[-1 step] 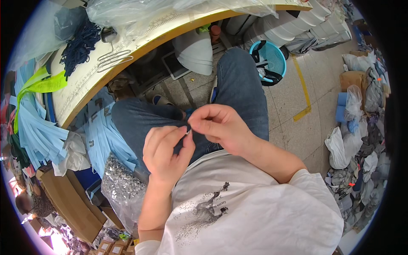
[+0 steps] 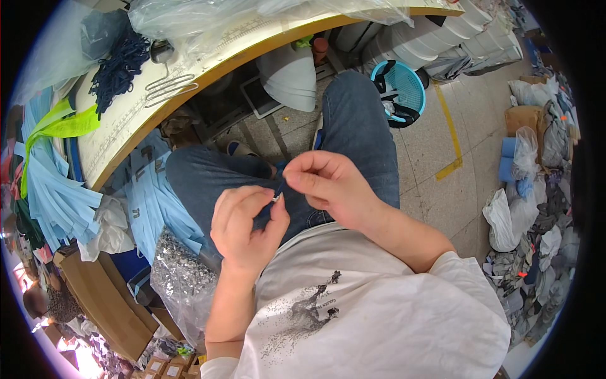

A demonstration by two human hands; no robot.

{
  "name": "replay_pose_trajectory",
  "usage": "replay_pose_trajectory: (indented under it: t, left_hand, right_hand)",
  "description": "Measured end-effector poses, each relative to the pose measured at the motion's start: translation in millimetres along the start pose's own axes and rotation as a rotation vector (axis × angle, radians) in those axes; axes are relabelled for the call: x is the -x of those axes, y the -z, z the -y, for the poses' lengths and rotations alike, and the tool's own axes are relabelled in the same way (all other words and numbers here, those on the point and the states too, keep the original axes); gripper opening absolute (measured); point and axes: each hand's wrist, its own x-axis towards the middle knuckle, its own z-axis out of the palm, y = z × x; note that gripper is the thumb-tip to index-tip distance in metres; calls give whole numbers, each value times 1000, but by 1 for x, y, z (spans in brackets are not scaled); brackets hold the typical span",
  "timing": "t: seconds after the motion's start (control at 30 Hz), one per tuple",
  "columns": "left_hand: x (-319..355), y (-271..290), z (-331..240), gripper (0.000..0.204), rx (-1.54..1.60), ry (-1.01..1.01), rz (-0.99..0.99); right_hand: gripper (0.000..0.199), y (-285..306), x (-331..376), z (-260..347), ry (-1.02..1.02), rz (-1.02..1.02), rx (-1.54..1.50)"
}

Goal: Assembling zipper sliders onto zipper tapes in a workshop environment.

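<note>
Above my lap, my left hand (image 2: 245, 222) is closed in a pinch of thumb and fingertips on a small silvery metal piece (image 2: 276, 198). Its exact kind is too small to tell. My right hand (image 2: 338, 192) is just to the right, with thumb and forefinger pinched on a short dark blue cord (image 2: 281, 187). The cord runs down towards the metal piece; whether it passes through it I cannot tell. A heap of similar navy cords (image 2: 117, 79) lies on the table at the upper left.
The curved table edge (image 2: 252, 31) crosses ahead, with a bent wire hook (image 2: 169, 88) on it. Light blue strips (image 2: 60, 196) hang at left, above a clear bag of shiny bits (image 2: 182, 275) and a cardboard box (image 2: 104, 309). A turquoise basket (image 2: 404, 88) stands right; bagged fabric piles line the far right.
My right hand has drawn slightly up and away from my left, so a little more dark blue cord shows between them. The left hand has barely shifted, still pinching the metal piece.
</note>
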Motion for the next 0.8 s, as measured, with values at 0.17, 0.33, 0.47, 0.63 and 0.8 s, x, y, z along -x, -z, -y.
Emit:
replay_pose_trajectory:
  t: [0.17,0.33,0.47,0.63,0.8]
  left_hand:
    - [10,-5,4,29,382,261,9]
    - [10,-3,2,30,694,380,32]
    - [9,1,2,30,815,420,118]
    - [10,9,3,29,860,619,142]
    - [4,9,6,23,740,557,163]
  right_hand:
    - [10,-3,0,-3,45,16,-35]
    - [10,-4,-1,-3,92,-2,50]
    - [9,-8,2,1,111,-10,117]
    - [9,-4,4,1,165,125,114]
    - [7,0,4,-3,267,176,178]
